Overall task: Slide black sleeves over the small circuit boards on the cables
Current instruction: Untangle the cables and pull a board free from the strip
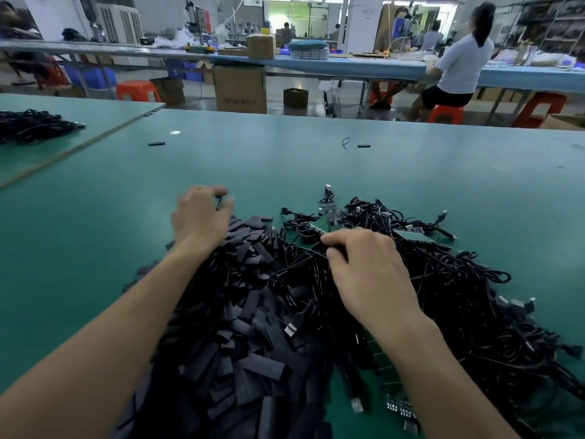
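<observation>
Black sleeves (240, 312): loose heap near centre, running from the near edge out to the left hand (199, 220). Its grip is curled round a small dark piece at the heap's far edge, a sleeve (219, 198) by the look.

Cables (459, 296): tangled black pile just right of the sleeves, the two heaps overlapping. Right hand (370, 270) rests on top, thumb and forefinger pinching one cable (316, 253). A bare green circuit board (318, 228) sits just beyond its fingertips; more green board shows near right under the wrist.

Status, my read: one sleeve and one cable in hand, not yet brought together. No board in the pile looks sleeved from here. Both heaps are big, so most of the job is left.

Counter (411, 172), green mat: two stray sleeves far out, one far left (156, 143) and one far right (364, 146). Second cable heap (31, 125) far left on the adjoining counter; can't tell if those are finished. Beyond, a person (459, 61) sits on a red stool (446, 113) at another bench.
</observation>
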Available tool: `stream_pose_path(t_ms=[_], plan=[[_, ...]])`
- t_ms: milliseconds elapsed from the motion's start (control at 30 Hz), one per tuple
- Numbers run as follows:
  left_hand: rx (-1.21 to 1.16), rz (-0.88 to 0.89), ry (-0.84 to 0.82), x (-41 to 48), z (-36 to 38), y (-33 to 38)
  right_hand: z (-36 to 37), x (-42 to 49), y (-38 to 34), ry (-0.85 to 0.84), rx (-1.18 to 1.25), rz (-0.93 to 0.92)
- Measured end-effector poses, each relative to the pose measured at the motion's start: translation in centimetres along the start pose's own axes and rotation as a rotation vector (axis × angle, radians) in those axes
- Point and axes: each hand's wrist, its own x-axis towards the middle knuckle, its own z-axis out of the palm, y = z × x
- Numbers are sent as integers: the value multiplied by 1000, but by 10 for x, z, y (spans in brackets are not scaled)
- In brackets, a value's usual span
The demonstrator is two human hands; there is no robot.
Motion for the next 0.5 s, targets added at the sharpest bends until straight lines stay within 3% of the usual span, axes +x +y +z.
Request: stream_pose_path(t_ms=[100,200,333,500], plan=[[-367,125,-118,-27,-3,47,-2,2,-2,27,204,-51],[-658,-5,-297,-45,-1,75,-1,2,-3,-29,298,-112],[-910,-180,-351,-58,2,81,1,0,-5,-91,344,-161],[-1153,-150,-349,-68,-2,78,0,0,-5,-135,356,-180]])
